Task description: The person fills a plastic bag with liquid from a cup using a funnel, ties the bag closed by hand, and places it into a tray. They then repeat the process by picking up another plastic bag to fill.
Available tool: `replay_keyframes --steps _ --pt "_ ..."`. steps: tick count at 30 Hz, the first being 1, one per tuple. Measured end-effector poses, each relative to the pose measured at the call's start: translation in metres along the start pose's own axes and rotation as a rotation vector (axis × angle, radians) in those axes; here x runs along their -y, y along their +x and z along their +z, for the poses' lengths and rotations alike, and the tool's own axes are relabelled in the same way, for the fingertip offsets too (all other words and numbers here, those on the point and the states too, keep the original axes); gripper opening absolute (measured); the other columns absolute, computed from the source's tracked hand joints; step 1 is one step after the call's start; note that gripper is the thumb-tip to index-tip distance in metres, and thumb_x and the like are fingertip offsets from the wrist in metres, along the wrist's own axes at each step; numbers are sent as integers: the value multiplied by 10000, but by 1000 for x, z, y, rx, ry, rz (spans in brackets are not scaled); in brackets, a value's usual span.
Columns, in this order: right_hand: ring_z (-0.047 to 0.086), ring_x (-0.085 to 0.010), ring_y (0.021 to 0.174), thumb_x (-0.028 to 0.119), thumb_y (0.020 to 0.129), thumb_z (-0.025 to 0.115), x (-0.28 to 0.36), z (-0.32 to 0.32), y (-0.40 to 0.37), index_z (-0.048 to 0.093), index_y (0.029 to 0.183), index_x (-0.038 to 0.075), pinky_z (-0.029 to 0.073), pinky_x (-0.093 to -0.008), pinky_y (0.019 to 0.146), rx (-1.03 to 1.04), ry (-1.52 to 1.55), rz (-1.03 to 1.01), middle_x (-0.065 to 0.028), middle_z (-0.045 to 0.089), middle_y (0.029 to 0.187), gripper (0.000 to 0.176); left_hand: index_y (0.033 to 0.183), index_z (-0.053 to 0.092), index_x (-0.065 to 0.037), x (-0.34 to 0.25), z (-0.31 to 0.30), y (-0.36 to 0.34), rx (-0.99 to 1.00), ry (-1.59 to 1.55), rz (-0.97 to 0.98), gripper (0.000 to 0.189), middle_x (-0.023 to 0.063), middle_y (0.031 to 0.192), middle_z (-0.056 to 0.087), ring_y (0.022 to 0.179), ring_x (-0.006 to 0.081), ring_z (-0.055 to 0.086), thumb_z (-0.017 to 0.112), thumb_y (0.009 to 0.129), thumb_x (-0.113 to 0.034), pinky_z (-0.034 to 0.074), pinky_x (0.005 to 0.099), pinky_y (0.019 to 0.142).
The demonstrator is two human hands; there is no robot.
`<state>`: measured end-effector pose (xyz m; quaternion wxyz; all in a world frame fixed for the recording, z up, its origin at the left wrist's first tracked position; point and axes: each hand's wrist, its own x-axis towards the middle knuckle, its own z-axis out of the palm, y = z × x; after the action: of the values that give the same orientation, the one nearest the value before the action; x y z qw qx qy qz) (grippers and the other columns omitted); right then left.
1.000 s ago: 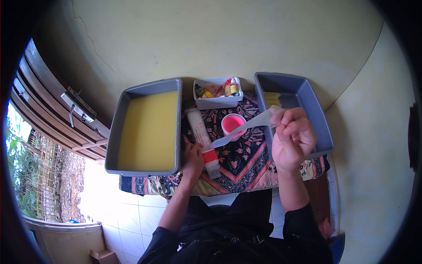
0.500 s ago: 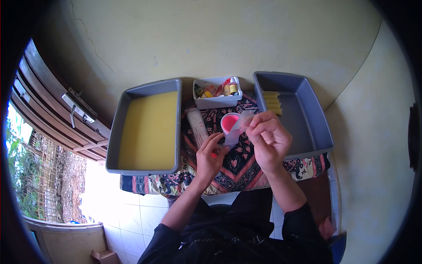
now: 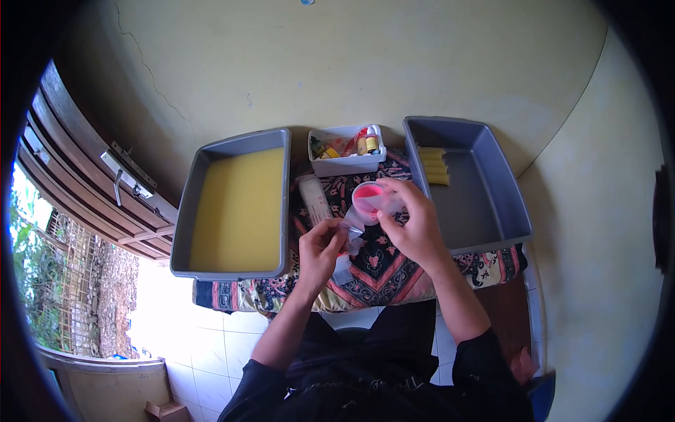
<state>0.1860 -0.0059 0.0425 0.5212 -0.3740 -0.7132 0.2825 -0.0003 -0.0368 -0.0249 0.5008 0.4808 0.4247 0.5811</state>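
My left hand (image 3: 320, 252) pinches a small clear plastic bag (image 3: 354, 229) between thumb and fingertips, in front of the cup. Something red shows by its fingers, too hidden to name. My right hand (image 3: 418, 224) curls round the right side of a cup (image 3: 366, 202) with pink contents, thumb at the front and fingers behind. A translucent piece of plastic shows between the thumb and fingers there. Below the left hand, another clear plastic piece (image 3: 342, 271) lies over the patterned cloth (image 3: 383, 271). Left of the cup is a long whitish plastic packet (image 3: 314, 198).
A grey tray (image 3: 287, 204) of yellowish liquid stands at left. The right grey tray (image 3: 485, 218) holds several yellow-green filled tubes (image 3: 435, 167). Between them at the back, a white box (image 3: 346, 166) contains small bottles. A wooden door (image 3: 105, 169) stands at left.
My right hand has come down and left from the plastic it held up, and now closes round the cup. My left hand has shifted slightly left and lower, keeping the clear bag.
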Motion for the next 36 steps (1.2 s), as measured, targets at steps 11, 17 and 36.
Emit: replay_keyframes --steps 11,17,36 --pt "527 -122 627 76 805 665 0 0 -7 642 977 1 448 -298 629 507 54 196 -68 565 675 190 1004 647 24 -36 -6 -3 296 12 -52 130 26 804 637 742 67 574 580 908 -34 463 227 656" --pt "474 -67 585 96 826 674 -7 -18 -5 577 756 -20 369 -259 538 337 181 216 -7 538 631 167 928 638 24 -42 -13 0 245 287 -66 154 20 799 640 736 48 557 664 886 -122 441 217 673" --pt "603 -81 701 96 835 692 -10 -1 -1 610 868 0 477 -249 641 91 123 167 -34 652 785 131 922 659 -17 4 -15 14 -138 720 516 153 108 1037 661 669 148 626 696 778 19 485 270 576"
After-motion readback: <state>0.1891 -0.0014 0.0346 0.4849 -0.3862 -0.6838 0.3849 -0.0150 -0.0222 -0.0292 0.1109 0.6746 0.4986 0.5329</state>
